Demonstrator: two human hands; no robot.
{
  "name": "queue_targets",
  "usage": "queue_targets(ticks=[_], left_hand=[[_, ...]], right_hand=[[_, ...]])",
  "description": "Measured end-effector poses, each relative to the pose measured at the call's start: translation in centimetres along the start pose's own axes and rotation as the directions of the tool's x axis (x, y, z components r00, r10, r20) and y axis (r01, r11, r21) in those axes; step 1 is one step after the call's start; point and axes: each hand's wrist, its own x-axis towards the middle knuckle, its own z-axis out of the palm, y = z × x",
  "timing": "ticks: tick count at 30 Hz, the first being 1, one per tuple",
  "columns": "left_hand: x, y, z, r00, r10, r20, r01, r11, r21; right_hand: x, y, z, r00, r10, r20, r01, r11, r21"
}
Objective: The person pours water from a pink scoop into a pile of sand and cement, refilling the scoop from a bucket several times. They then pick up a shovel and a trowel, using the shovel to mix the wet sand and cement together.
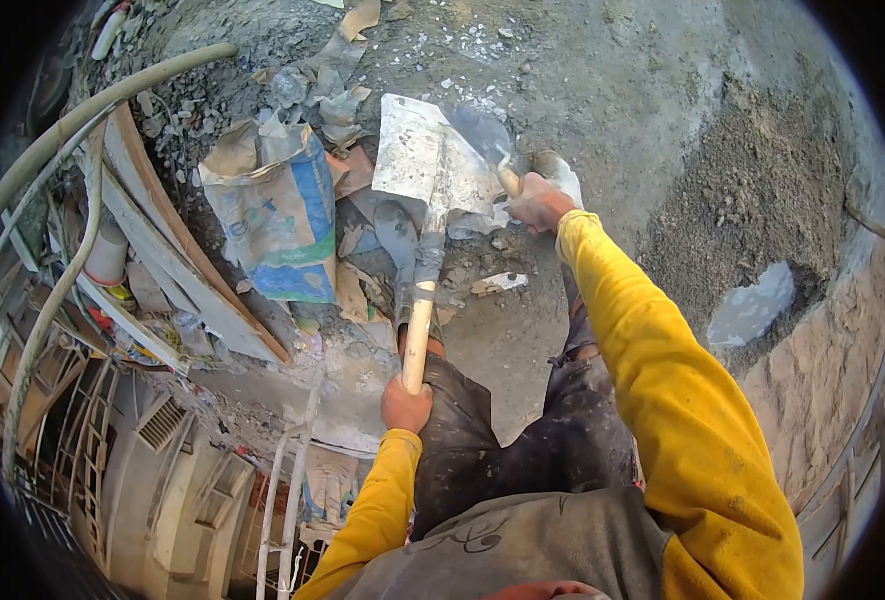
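Observation:
My left hand (406, 405) is wrapped around the lower end of a shovel's (419, 335) pale wooden handle. Dark tape wraps the shaft higher up, and the flat metal blade, coated in whitish residue, points away from me. In my closed right hand (540, 204) is a trowel (479, 133) with a wooden handle; its grey blade lies over or against the right side of the shovel blade. Whether the two touch is hard to tell. My boot (396, 238) shows partly beneath the shovel, left of the shaft.
A torn blue-and-white paper sack (280, 215) stands left of the shovel. Long boards (177, 245) and a thick hose (112, 92) lie farther left. Grey sand (737, 190) is heaped at right, with a pale flat patch (752, 305). A ladder (287, 490) is at lower left, beside an apparent drop.

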Motion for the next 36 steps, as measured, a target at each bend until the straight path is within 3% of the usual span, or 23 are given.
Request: queue_targets(ticks=[1, 4, 5, 7, 8, 11, 14, 16, 17, 19, 20, 21, 22, 25, 26, 27, 29, 30, 32, 33, 34, 35, 36], left_hand=[[0.3, 0.1, -0.1, 1.0, -0.006, 0.007, 0.006, 1.0, 0.001], [0.1, 0.3, 0.2, 1.0, -0.003, -0.031, 0.003, 1.0, 0.016], [0.1, 0.2, 0.1, 1.0, -0.007, -0.027, 0.008, 1.0, 0.02], [0.0, 0.3, 0.0, 1.0, 0.009, -0.016, -0.009, 1.0, 0.008], [0.1, 0.5, 0.1, 1.0, 0.021, -0.017, -0.021, 1.0, 0.003], [0.1, -0.1, 0.1, 1.0, -0.022, 0.014, 0.022, 0.999, 0.028], [0.2, 0.3, 0.3, 1.0, -0.007, -0.013, 0.008, 0.999, 0.034], [0.2, 0.3, 0.1, 1.0, 0.001, 0.019, -0.002, 1.0, 0.025], [0.3, 0.2, 0.2, 1.0, -0.002, 0.016, 0.001, 1.0, 0.028], [0.2, 0.1, 0.4, 1.0, 0.01, -0.023, -0.009, 1.0, 0.019], [0.2, 0.0, 0.3, 1.0, 0.009, -0.03, -0.009, 1.0, 0.017], [0.0, 0.0, 0.2, 1.0, 0.003, -0.024, -0.003, 1.0, 0.017], [0.1, 0.3, 0.2, 1.0, 0.001, -0.018, -0.001, 1.0, 0.016], [0.2, 0.4, 0.0, 1.0, -0.008, 0.012, 0.008, 1.0, 0.02], [-0.1, 0.0, 0.0, 0.999, -0.026, 0.018, 0.026, 0.999, 0.022], [0.1, 0.0, 0.2, 1.0, -0.019, 0.015, 0.018, 1.0, 0.016], [0.2, 0.1, 0.4, 1.0, -0.008, 0.015, 0.008, 1.0, 0.007], [0.2, 0.2, 0.4, 1.0, -0.016, 0.014, 0.016, 1.0, 0.006], [0.1, 0.1, 0.1, 1.0, -0.023, 0.003, 0.023, 1.0, 0.005], [0.0, 0.1, 0.0, 1.0, -0.012, -0.004, 0.012, 1.0, 0.009], [0.2, 0.3, 0.0, 1.0, 0.004, -0.012, -0.004, 1.0, 0.01], [0.5, 0.6, -0.1, 1.0, 0.015, -0.016, -0.015, 1.0, 0.006], [0.8, 0.7, -0.2, 1.0, 0.014, 0.0, -0.014, 1.0, 0.007]], right_hand=[[-0.9, -0.4, -0.7, 1.0, -0.001, -0.01, 0.001, 1.0, 0.003], [-1.5, -1.3, -0.7, 0.847, 0.068, -0.527, 0.153, 0.919, 0.363], [-0.9, -0.9, -0.1, 0.85, 0.071, -0.522, 0.148, 0.919, 0.366], [-0.9, -0.1, 0.4, 0.977, 0.047, -0.209, 0.049, 0.9, 0.433], [-0.8, 0.2, -0.3, 0.999, 0.044, 0.005, -0.044, 0.998, 0.034], [0.4, 0.3, -1.9, 0.98, 0.037, -0.194, 0.012, 0.969, 0.245], [-1.0, -1.9, -5.4, 0.762, 0.066, -0.644, 0.255, 0.884, 0.392], [0.8, -2.7, -7.2, 0.45, 0.039, -0.892, 0.501, 0.816, 0.288], [1.8, -3.3, -7.2, 0.453, 0.039, -0.891, 0.502, 0.814, 0.291], [4.2, -4.2, -5.9, 0.345, 0.121, -0.931, 0.641, 0.694, 0.327], [4.8, -3.9, -3.6, 0.47, -0.027, -0.882, 0.719, 0.592, 0.365], [3.5, -3.8, -3.0, 0.824, -0.15, -0.547, 0.41, 0.823, 0.392], [2.8, -3.8, -2.8, 0.993, -0.088, -0.083, 0.103, 0.973, 0.208], [3.2, -3.4, -3.5, 0.988, -0.006, -0.152, 0.069, 0.906, 0.417], [3.8, -3.2, -3.8, 0.948, 0.022, -0.317, 0.142, 0.863, 0.485], [4.0, -3.2, -4.6, 0.95, 0.026, -0.311, 0.134, 0.865, 0.483], [4.0, -3.3, -6.0, 0.701, 0.031, -0.713, 0.389, 0.821, 0.418], [3.8, -3.6, -5.6, 0.7, 0.028, -0.714, 0.39, 0.822, 0.414], [2.5, -4.8, -4.1, 0.73, 0.017, -0.684, 0.526, 0.624, 0.577], [2.2, -4.7, -3.4, 0.726, 0.015, -0.687, 0.532, 0.621, 0.576], [2.1, -4.3, -2.8, 0.956, -0.04, -0.29, 0.203, 0.803, 0.56], [2.5, -4.0, -2.8, 0.986, 0.033, 0.164, -0.09, 0.929, 0.358], [2.7, -3.9, -3.5, 0.987, 0.033, 0.157, -0.088, 0.928, 0.361]])
